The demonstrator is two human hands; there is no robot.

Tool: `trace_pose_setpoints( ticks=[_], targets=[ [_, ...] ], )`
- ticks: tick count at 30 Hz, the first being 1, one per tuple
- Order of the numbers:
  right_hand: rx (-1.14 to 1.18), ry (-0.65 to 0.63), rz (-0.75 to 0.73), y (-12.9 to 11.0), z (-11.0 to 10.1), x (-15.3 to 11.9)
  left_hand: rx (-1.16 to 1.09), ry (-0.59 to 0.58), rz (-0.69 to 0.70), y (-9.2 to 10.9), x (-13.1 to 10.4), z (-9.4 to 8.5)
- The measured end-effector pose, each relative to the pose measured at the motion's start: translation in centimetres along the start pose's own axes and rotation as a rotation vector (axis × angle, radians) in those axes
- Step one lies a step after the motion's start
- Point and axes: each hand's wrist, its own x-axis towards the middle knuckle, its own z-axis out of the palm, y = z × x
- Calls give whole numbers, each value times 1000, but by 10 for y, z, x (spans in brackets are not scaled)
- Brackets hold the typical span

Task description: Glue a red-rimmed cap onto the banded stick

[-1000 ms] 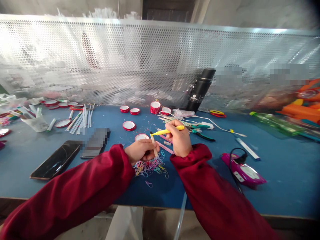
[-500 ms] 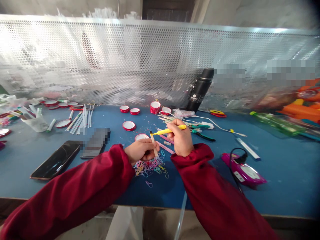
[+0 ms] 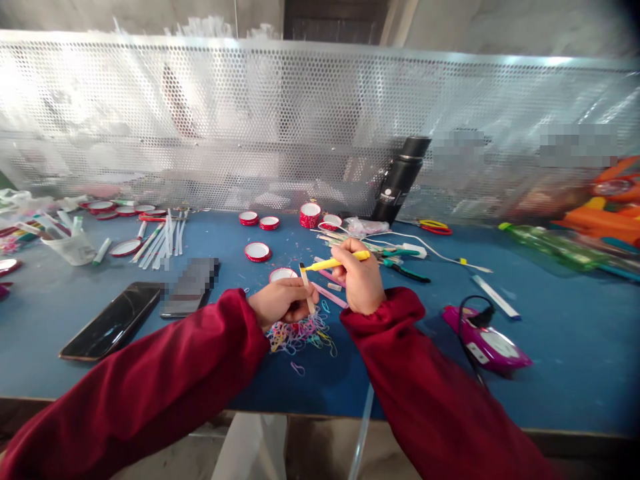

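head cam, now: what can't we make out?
Head view, all:
Pale stick: partly covered by left hand.
Yellow pen: middle behind right hand; tip contact with stick too small to judge.
Loop heap: far side hidden by left hand.
Black bottle: lettering too small to read.
Orange items: cut off by right edge.
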Motion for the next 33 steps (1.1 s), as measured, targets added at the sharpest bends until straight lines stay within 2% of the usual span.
trace_pose_setpoints(
  ticks=[10, 20, 27, 33],
  targets=[
    [-57, 29, -19, -2, -1, 0, -14, -9, 14, -1, -1, 0],
    [-28, -24, 14, 2, 1, -2, -5, 4, 6, -1, 0, -1],
    [-104, 7, -68, -3, -1, -1, -10, 2, 8, -1, 0, 0],
    [-18, 21, -51, -3, -1, 0, -5, 12, 12, -1, 0, -1]
  ],
)
